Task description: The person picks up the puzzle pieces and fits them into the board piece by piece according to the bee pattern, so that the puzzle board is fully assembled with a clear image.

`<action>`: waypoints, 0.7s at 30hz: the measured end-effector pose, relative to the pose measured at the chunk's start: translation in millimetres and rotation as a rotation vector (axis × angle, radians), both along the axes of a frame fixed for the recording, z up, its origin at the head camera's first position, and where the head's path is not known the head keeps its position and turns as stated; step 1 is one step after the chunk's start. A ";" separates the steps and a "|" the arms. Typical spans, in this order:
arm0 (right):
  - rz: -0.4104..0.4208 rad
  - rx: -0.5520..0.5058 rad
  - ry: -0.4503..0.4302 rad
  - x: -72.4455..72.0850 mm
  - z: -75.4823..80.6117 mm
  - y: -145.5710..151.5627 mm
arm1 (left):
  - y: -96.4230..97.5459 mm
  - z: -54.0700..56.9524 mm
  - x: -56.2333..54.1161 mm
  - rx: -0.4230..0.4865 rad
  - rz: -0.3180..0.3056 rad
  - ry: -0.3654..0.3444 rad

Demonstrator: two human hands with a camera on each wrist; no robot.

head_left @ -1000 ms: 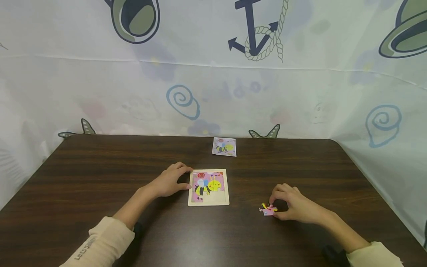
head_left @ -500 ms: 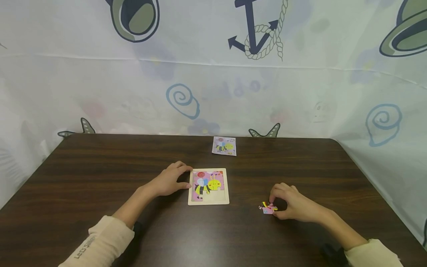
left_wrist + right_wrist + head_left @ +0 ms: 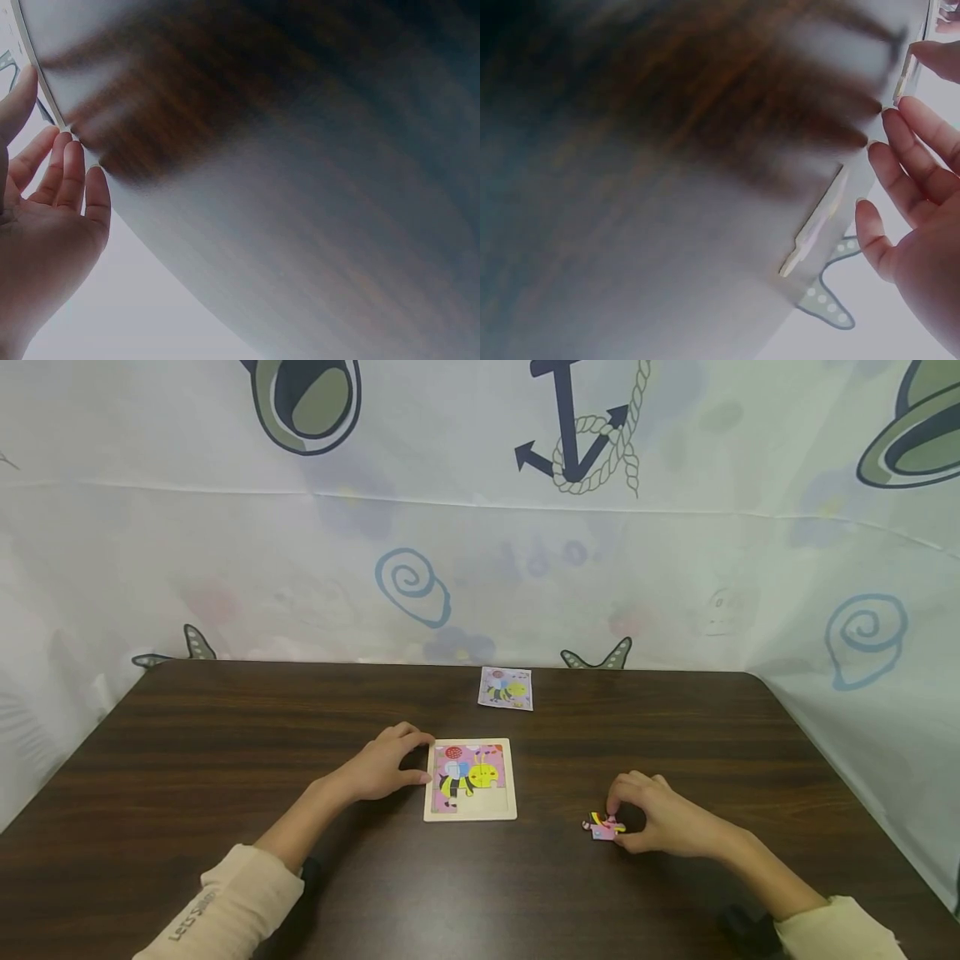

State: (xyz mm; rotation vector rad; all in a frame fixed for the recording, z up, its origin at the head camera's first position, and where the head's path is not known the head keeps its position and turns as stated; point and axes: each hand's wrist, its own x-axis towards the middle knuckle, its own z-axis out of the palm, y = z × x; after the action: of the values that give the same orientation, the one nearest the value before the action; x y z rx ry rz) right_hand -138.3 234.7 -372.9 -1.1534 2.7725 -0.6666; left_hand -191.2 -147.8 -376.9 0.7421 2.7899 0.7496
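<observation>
A jigsaw puzzle board (image 3: 437, 817) with a pale wooden frame lies near the table's middle. Its bee picture is partly filled, with bare wood at the lower right. My left hand (image 3: 386, 762) touches the board's left side, a fingertip at the upper corner and the thumb lower down. Off to the right, my right hand (image 3: 656, 816) pinches a puzzle piece (image 3: 603, 827) between thumb and finger, low over the table. The piece shows pink, yellow and black; whether others lie against it I cannot tell. Edge-on, a thin piece (image 3: 905, 75) shows between the fingertips in the right wrist view.
A small card (image 3: 506, 688) with the same bee picture lies near the back edge of the dark wooden table (image 3: 262, 710). Behind the table hangs a white printed cloth (image 3: 465, 568). A thin pale-edged thing (image 3: 817, 221) appears in the right wrist view, its kind unclear.
</observation>
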 end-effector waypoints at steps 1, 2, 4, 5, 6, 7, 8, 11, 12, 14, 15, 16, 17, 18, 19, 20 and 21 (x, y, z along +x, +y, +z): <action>-0.004 0.003 -0.005 -0.3 0.4 -0.1 | 0.1 -0.1 -0.1 0.000 -0.002 0.001; -0.007 0.005 -0.012 -0.6 0.9 -0.4 | 0.1 -0.3 -0.2 -0.001 -0.003 0.002; -0.010 0.009 -0.014 -1.5 1.5 -1.1 | 0.2 -0.4 0.1 -0.001 0.001 -0.003; -0.012 0.009 -0.014 -2.0 1.8 -1.7 | 0.1 -0.5 0.1 -0.002 -0.001 -0.002; -0.013 0.010 -0.014 -2.6 2.2 -2.4 | 0.1 -0.4 0.2 -0.004 -0.003 -0.001; -0.013 0.010 -0.015 -3.2 2.5 -3.3 | 0.0 -0.3 0.3 -0.005 -0.003 0.000; -0.015 0.010 -0.017 -3.9 2.8 -4.3 | -0.1 0.1 0.6 -0.005 -0.003 0.000; -0.019 0.006 -0.024 -6.2 3.8 -8.1 | -0.4 1.1 0.6 -0.003 -0.004 0.002; -0.020 0.006 -0.022 -7.2 4.0 -9.5 | -0.4 1.4 0.6 -0.002 -0.004 0.003; -0.019 0.003 -0.017 -9.2 4.2 -12.4 | -0.4 2.0 0.6 -0.001 -0.005 0.004; -0.017 0.000 -0.011 -10.0 4.3 -14.1 | -0.5 2.3 0.6 -0.001 -0.007 0.006; -0.015 -0.003 -0.006 -10.9 4.2 -15.6 | -0.5 2.5 0.6 -0.001 -0.009 0.007; -0.012 -0.006 -0.003 -11.6 4.4 -17.5 | -0.4 2.7 0.7 -0.002 -0.008 0.006; -0.008 -0.008 0.002 -12.4 4.4 -19.4 | -0.3 2.9 0.8 -0.002 -0.009 0.006; -0.003 -0.011 0.004 -13.2 4.5 -21.5 | -0.2 3.3 1.0 -0.001 -0.009 0.005; 0.001 -0.016 0.003 -13.9 4.5 -23.6 | -0.3 3.2 1.0 -0.002 -0.009 0.006; 0.007 -0.019 0.003 -14.5 4.8 -25.8 | -0.3 3.3 1.1 -0.001 -0.008 0.005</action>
State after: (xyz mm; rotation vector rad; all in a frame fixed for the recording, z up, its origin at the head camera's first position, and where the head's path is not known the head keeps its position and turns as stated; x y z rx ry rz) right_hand -152.8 208.9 -368.1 -1.1676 2.7694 -0.6928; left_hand -190.1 -148.1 -373.7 0.7560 2.7898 0.7464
